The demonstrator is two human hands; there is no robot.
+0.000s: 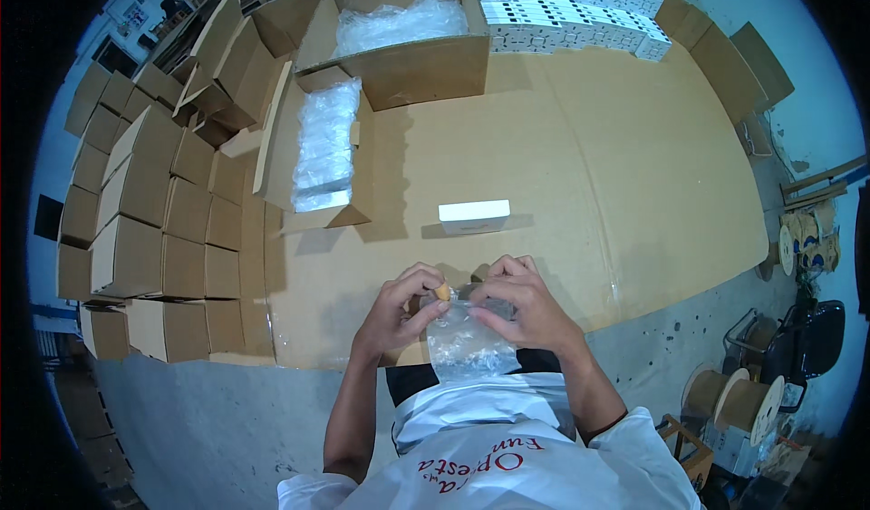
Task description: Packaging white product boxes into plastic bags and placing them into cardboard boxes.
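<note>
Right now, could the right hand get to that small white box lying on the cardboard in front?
Probably yes. The small white box lies just beyond the right hand on the bare cardboard sheet, with nothing between. But both hands hold the clear plastic bag, so the right would have to let go first.

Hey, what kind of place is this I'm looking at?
Likely a packing area in a warehouse or workshop. Stacked cardboard boxes stand at the left, open cartons hold plastic bags, and both hands hold a clear bag over a cardboard-covered table.
</note>
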